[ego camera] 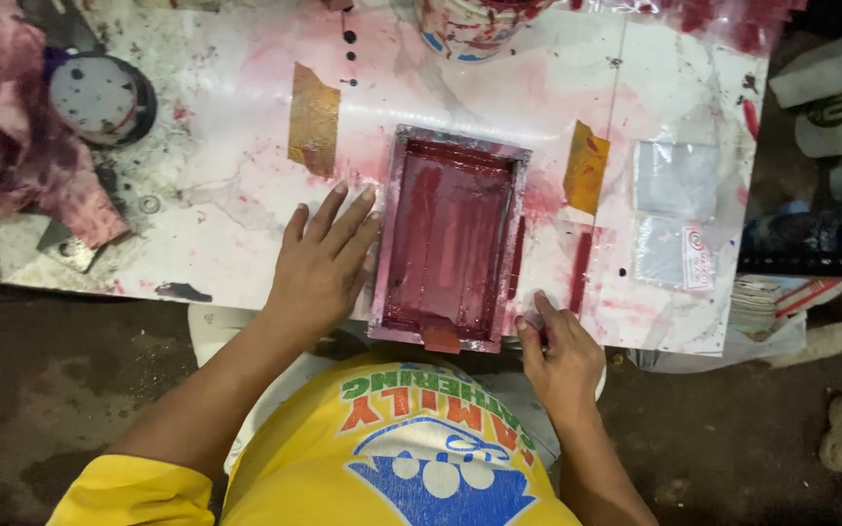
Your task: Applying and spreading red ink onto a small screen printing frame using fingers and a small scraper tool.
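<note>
While the person in the yellow shirt point(401, 458) leans over the white, ink-stained surface point(236, 195), a rectangular printing frame point(450, 248) coated in dark red ink lies flat near the surface's front edge, directly before the body. The left hand point(322, 268) rests palm down on the surface, fingers spread and extended, its fingertips touching or just beside the frame's left rail; it grips nothing. The right hand point(559, 356) sits at the frame's near right corner, fingers curled against the surface edge; whether it pinches a small item there cannot be determined, as the fingertips blur into the stains.

Two strips of yellowish tape flank the frame: the left tape strip point(314, 122) and the right tape strip point(587, 166). A narrow red bar point(581, 273) lies just right of the frame. Further right, two clear plastic sheets point(674, 214) lie flat, one above the other, the lower bearing a small printed mark. A stained pink rag point(12, 127) is heaped at the far left, beside a round tin lid point(99, 97). A paint-smeared container point(465, 24) stands at the far edge, cut off by the top of the view. The floor point(733, 438) below is dark and dirty.
</note>
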